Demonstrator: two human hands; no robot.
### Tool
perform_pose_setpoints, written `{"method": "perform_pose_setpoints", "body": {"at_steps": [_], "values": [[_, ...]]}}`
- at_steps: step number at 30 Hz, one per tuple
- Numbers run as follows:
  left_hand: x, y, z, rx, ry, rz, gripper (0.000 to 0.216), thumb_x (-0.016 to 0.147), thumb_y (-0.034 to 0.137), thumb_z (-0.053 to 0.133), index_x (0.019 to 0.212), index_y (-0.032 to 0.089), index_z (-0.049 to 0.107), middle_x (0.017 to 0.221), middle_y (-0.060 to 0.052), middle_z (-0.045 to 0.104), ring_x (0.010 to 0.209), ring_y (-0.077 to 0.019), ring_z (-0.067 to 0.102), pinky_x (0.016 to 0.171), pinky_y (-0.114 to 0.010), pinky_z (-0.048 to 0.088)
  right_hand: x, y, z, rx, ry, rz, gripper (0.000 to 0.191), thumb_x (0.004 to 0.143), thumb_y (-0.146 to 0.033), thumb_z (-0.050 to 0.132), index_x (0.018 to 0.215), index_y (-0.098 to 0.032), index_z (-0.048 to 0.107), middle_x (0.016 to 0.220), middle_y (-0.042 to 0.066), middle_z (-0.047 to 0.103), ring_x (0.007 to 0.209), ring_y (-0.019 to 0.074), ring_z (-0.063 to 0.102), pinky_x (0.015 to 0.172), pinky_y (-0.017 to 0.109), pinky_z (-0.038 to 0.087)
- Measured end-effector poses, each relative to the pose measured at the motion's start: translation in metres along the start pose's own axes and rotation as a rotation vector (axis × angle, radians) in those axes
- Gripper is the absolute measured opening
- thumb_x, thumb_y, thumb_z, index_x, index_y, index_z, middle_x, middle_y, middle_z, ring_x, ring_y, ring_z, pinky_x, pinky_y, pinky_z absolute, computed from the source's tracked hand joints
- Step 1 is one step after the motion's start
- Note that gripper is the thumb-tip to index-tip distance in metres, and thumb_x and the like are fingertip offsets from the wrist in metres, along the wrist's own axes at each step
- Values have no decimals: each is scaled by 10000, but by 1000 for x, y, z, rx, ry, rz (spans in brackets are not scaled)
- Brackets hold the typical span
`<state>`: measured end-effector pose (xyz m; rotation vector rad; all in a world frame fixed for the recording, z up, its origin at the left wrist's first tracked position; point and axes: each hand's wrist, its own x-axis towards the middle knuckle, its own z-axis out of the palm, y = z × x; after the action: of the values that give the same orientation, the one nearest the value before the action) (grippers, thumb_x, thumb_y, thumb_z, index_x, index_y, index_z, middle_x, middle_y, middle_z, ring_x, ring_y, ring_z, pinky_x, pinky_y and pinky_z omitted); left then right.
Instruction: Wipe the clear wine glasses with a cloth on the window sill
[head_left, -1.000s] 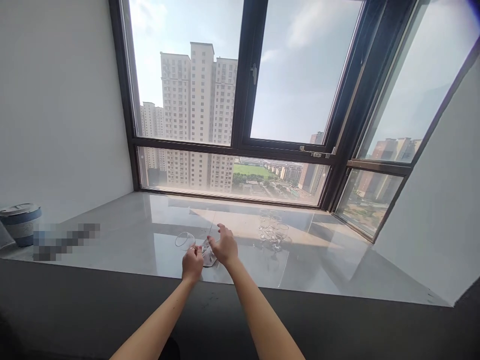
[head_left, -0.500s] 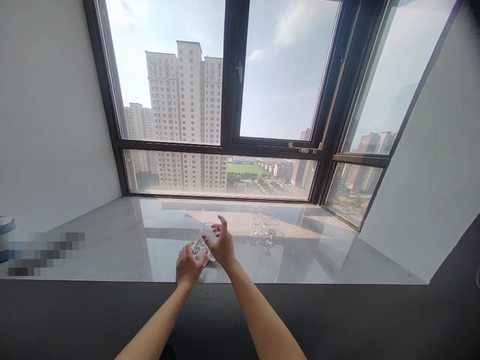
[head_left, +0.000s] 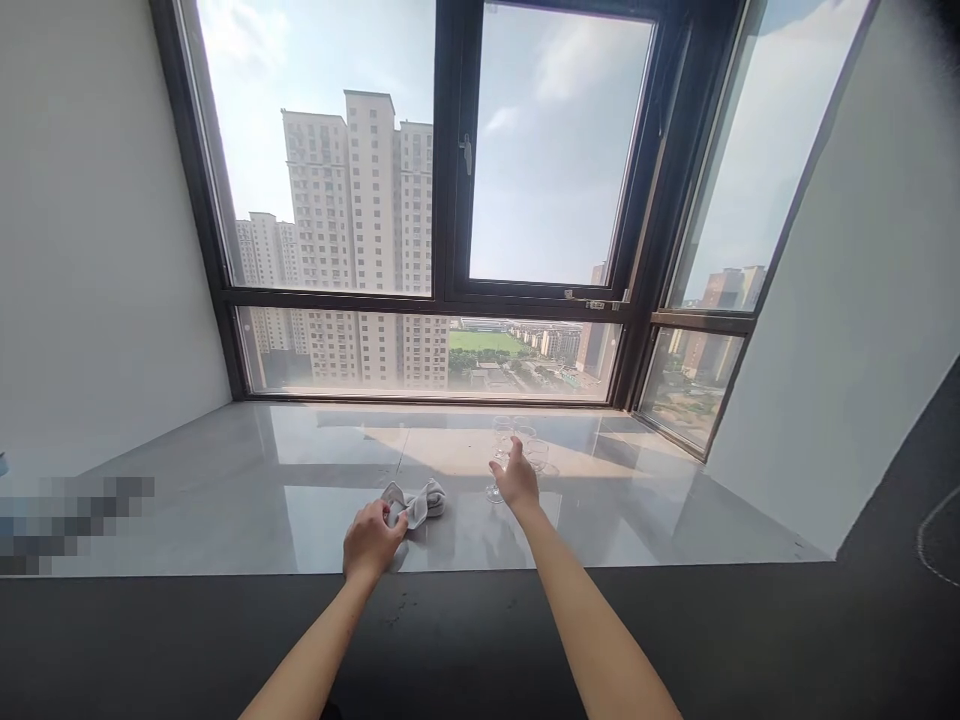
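Note:
A crumpled grey cloth (head_left: 426,503) lies on the windowsill, and my left hand (head_left: 373,540) is closed on its left end. Farther right, my right hand (head_left: 519,482) grips a clear stemmed glass (head_left: 493,494), whose round foot shows at the sill just left of the hand. Most of that glass's bowl and stem is hidden or too transparent to make out. Several other clear stemmed glasses (head_left: 537,456) stand close together behind and right of this hand, partly covered by it.
The pale glossy windowsill (head_left: 225,510) ends in a straight front edge above a dark wall face (head_left: 465,640). Dark window frames (head_left: 427,302) rise behind it, with a handle (head_left: 466,155) on the middle bar. White walls (head_left: 810,370) flank both sides. A blurred patch covers the far left.
My right hand has moved right with the glass, away from my left hand, to the group of glasses. The cloth now rests on the sill under my left hand. The view shifted slightly.

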<state>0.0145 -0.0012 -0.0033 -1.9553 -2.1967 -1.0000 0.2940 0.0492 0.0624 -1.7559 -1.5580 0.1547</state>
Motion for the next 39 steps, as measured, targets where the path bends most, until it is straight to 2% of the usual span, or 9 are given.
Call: {"method": "perform_pose_setpoints", "body": {"at_steps": [4,7,12,15,25,30,32,35,39], "values": [[0,0,-1,10,-2,-1,309,826,514,474,820,211,534,831,-65,617,818,-217,581,637,-272,328,10,-1,-3,-128,-16,-53,624,889,-291,490,1439,-186,215,1298,149,530,1062,258,577,746,322,442],[0,0,-2,8,5,1,300,827,506,478,816,212,537,830,-65,620,824,-218,582,634,-271,326,16,-1,-3,-221,-14,-86,606,883,-276,499,1428,-190,248,1265,140,542,1134,263,508,736,320,443],[-1,1,-1,2,2,-7,289,821,500,488,799,214,522,805,-56,611,791,-208,576,620,-267,314,26,-1,-6,-374,15,-145,574,844,-272,551,1372,-173,349,1090,126,613,1170,286,415,848,349,397],[-1,1,-1,1,9,-8,286,819,499,493,799,215,518,797,-52,606,790,-208,570,620,-266,309,35,-2,-12,-451,-46,-163,535,827,-234,534,1338,-156,397,1083,135,614,1156,294,405,907,368,340],[-2,1,-1,5,14,-2,285,827,493,490,809,211,531,827,-58,616,815,-209,569,641,-271,321,63,2,-23,-498,-214,-190,706,685,-128,600,1362,-196,411,1065,123,605,1185,290,387,931,375,284],[-2,1,0,9,8,-1,280,828,491,489,813,213,527,818,-56,609,801,-207,564,628,-269,314,57,-4,-26,-482,-167,-210,709,694,-123,573,1377,-194,397,1275,132,515,1215,294,359,967,391,284],[-2,1,-1,10,-5,-4,270,831,479,488,815,214,535,815,-55,605,799,-206,560,626,-268,313,45,-15,-21,-425,-86,-258,658,735,-128,529,1376,-188,393,1356,122,459,1232,277,348,999,381,275],[-2,2,-3,16,-29,21,196,853,379,464,827,214,567,847,-56,614,828,-202,555,658,-274,328,15,-38,3,-242,-20,-363,543,784,-139,480,1325,-173,450,1296,114,521,1190,254,402,986,357,319],[-3,3,-5,24,-92,155,214,844,215,438,788,230,644,936,-49,630,925,-197,551,786,-289,361,-38,-68,56,18,-246,-455,602,815,-249,545,1393,-209,382,1284,92,552,1183,225,469,961,327,375]]}}
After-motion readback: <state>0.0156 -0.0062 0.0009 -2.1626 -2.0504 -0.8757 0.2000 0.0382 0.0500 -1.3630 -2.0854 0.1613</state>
